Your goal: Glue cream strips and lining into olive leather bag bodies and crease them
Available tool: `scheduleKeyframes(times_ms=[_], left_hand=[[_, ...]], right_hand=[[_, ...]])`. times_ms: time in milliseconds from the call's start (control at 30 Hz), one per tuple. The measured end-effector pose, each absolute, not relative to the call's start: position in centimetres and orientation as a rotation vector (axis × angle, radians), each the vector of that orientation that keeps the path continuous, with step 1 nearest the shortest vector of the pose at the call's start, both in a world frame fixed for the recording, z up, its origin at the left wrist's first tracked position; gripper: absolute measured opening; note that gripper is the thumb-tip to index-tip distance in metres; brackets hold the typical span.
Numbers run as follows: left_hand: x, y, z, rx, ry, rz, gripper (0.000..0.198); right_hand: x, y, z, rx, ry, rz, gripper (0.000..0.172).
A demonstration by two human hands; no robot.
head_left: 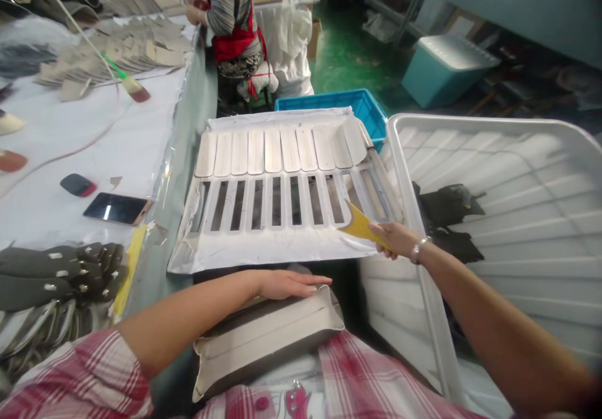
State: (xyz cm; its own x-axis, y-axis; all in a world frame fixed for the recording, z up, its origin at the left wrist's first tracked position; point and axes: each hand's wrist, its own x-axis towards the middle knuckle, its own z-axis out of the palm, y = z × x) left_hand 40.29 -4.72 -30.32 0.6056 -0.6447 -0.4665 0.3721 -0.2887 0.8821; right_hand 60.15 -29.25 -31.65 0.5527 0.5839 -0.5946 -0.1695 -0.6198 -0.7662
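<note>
My left hand [286,283] lies flat, fingers stretched out, along the top of a stack of beige-grey panels [270,344] on my lap. My right hand [395,238] is closed around a yellow flat piece [361,223] with a pointed corner and a curved edge; its exact kind I cannot make out. The yellow piece is over the front right part of a white slatted rack [263,246]. Across the rack's far half, a row of pale curved panels [264,151] lies side by side. Dark gaps show between the near slats.
A large white bin [512,130] with dark pieces inside stands at my right. Behind the rack is a blue crate [329,100]. The left table [136,149] bears a phone [116,208], brushes and piled pieces. A co-worker [230,24] sits at its far side.
</note>
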Motion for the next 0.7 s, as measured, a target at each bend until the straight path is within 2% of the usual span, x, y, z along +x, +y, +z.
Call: scheduleKeyframes(times_ms=[167, 300, 367, 467, 500, 567, 633, 700], left_hand=[[41.4, -5.0, -31.9, 1.190, -0.191, -1.063, 0.057], [41.3, -5.7, -33.2, 0.966, -0.162, -0.990, 0.053], [41.0, -6.1, -33.9, 0.935, -0.124, -0.972, 0.050], [40.6, -6.5, -34.4, 0.895, -0.085, -0.951, 0.052], [40.5, -6.6, -34.5, 0.883, -0.082, -0.934, 0.053], [40.6, -6.7, -34.4, 0.899, -0.094, -0.891, 0.051], [40.7, -6.8, -34.4, 0.971, -0.127, -0.854, 0.048], [40.7, -6.8, -34.5, 1.039, -0.143, -0.844, 0.047]], right_hand=[[55.9, -31.9, -27.5, -1.653, -0.305, 1.851, 0.044], [54.4, -30.1, -27.8, -1.567, -0.360, 2.000, 0.040], [54.2, -28.7, -28.2, -1.634, -0.549, 1.931, 0.031], [53.6, -26.6, -28.4, -1.884, -0.978, 1.592, 0.015], [53.2, -25.9, -28.5, -2.007, -1.074, 1.446, 0.016], [52.5, -24.7, -28.9, -2.259, -1.130, 1.209, 0.032], [51.8, -23.8, -29.5, -2.443, -1.103, 1.059, 0.047], [51.6, -23.0, -30.1, -2.515, -1.147, 0.962, 0.053]])
